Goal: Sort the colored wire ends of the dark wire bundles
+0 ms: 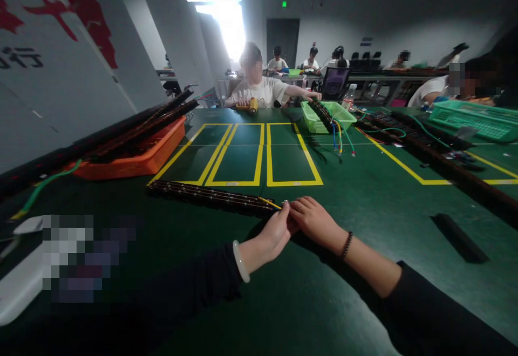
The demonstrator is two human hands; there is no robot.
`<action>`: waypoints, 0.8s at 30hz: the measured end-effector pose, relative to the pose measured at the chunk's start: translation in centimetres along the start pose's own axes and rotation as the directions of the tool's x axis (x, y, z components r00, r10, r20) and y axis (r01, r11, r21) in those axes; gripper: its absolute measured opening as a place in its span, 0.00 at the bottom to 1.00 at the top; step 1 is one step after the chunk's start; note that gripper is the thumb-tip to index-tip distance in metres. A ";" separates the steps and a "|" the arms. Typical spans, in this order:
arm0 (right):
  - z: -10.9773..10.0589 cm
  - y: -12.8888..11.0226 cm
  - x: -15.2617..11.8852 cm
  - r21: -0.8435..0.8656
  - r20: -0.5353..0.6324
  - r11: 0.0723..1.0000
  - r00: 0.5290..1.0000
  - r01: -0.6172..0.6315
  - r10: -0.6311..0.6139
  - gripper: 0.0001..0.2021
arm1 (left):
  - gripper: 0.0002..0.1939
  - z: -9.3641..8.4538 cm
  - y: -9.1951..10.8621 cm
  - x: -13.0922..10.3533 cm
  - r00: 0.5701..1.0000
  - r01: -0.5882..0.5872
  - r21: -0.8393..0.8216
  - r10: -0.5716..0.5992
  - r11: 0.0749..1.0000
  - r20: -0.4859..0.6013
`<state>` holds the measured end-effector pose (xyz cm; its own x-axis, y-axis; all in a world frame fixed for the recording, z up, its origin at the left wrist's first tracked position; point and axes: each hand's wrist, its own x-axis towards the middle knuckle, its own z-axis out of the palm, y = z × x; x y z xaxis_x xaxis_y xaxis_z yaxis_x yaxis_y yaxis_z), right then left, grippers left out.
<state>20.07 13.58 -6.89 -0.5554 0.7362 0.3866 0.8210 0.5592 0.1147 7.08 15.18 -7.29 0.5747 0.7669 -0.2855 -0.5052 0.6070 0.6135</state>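
Note:
A long dark strip (210, 197) with thin wires along it lies on the green table, slanting toward my hands. From its right end a yellow wire (270, 203) reaches my left hand (275, 234), whose thumb and fingers are pinched on the wire's end. My right hand (313, 218) touches the left one, its fingers curled together at the same spot; what they hold is hidden. A bangle circles the left wrist and a dark beaded bracelet the right.
An orange basket (162, 148) with dark strips stands at the left. Across the table a person (259, 86) reaches to a light green basket (324, 124) with coloured wires. More strips and a green basket (473, 121) are at the right. A black piece (459, 237) lies nearer.

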 end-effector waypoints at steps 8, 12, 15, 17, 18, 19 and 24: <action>-2.5 0.9 -1.5 0.130 -0.167 0.991 0.985 -0.027 0.049 0.11 | 0.08 -0.4 -0.1 -0.1 0.999 -0.024 -0.078 0.026 0.997 0.025; -3.1 1.4 -2.4 0.087 -0.192 0.996 0.981 0.026 -0.009 0.08 | 0.10 -0.9 0.1 0.1 0.997 0.017 -0.051 -0.013 0.999 0.080; -3.1 1.3 -2.6 0.013 -0.129 0.998 0.990 0.065 -0.063 0.09 | 0.10 -1.1 0.2 0.3 0.993 0.045 -0.033 -0.041 0.998 0.107; -3.0 1.0 -2.5 -0.058 -0.082 0.996 0.994 0.063 -0.068 0.10 | 0.10 -1.1 0.2 0.4 0.994 0.050 -0.029 -0.047 0.998 0.098; -3.1 0.8 -2.4 -0.096 -0.065 0.994 0.996 0.057 -0.063 0.10 | 0.11 -1.1 0.3 0.4 0.995 0.046 -0.027 -0.043 0.999 0.085; -3.1 0.6 -2.3 -0.132 -0.053 0.990 0.997 0.049 -0.056 0.09 | 0.11 -1.0 0.3 0.4 0.997 0.040 -0.024 -0.038 0.999 0.072; -2.9 -0.2 -2.1 -0.230 -0.037 0.973 0.999 0.026 -0.036 0.10 | 0.14 -0.7 0.4 0.3 1.000 0.018 -0.020 -0.017 1.000 0.021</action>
<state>21.48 10.76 -5.04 -0.5791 0.7012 0.4159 0.8145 0.4754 0.3325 6.59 15.85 -7.63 0.5971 0.7516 -0.2804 -0.5073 0.6246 0.5938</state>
